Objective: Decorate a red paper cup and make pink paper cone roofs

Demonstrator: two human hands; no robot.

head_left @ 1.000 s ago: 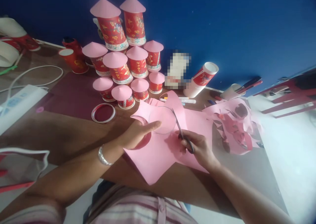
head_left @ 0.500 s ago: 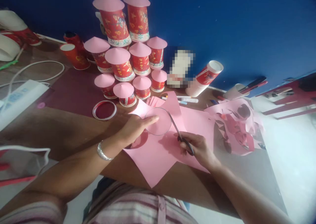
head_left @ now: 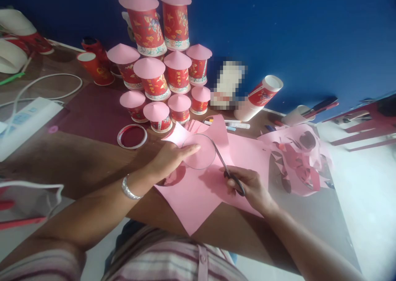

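My left hand [head_left: 170, 159] grips a sheet of pink paper [head_left: 193, 202], its thumb lying on top inside a drawn circle and the other fingers hidden underneath. A round hole shows in the sheet beside that hand. Scissors [head_left: 220, 154] with dark handles are in my right hand [head_left: 246, 185], their blades at the right edge of the circle outline. A cut strip of the paper curls up beyond the blades. More pink paper lies beneath, to the right.
Several red paper-cup towers with pink cone roofs [head_left: 149, 68] stand behind the paper. Pink scraps [head_left: 306, 173] pile up at right. Markers [head_left: 238, 125], stacked cups [head_left: 262, 93] and a pen cup [head_left: 295, 116] sit near the wall. A power strip [head_left: 31, 122] lies at left.
The whole view has shifted slightly. Both hands, the paper and the scissors keep nearly the same positions relative to one another.
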